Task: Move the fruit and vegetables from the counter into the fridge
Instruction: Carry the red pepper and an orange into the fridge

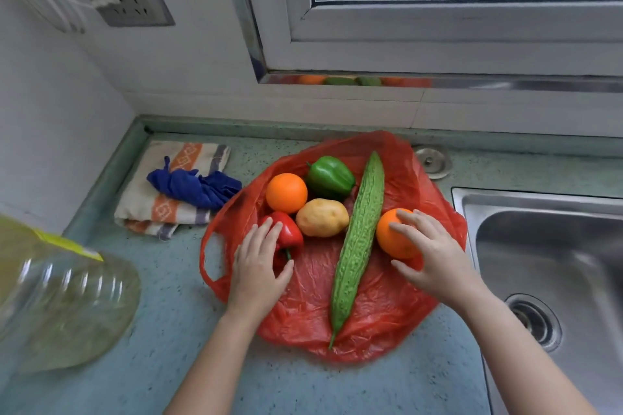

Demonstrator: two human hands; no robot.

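Both hands are down on the red plastic bag, which lies spread flat on the counter with all the produce on top of it. My left hand lies over the red pepper at the bag's left side, fingers fairly straight and resting on it, thumb out beside the stem: touching, not gripping. My right hand is cupped round the near orange, fingers curved over the top and thumb on the near side, so that one is in my grasp while it sits on the bag.

Between my hands the bitter gourd runs long and slanted, tip toward me, almost reaching the bag's front edge. The potato sits just left of it, touching the red pepper's neighbourhood closely; behind are the far orange and the green pepper, packed side by side.

Room to move? The sink drops away right beside the bag's right edge (tight on that side). On the left, a big clear oil bottle looms near the counter's front corner. Behind it a striped towel with a blue cloth on top lies just beside the bag. Bare counter opens toward me, between my forearms and to both sides of them.
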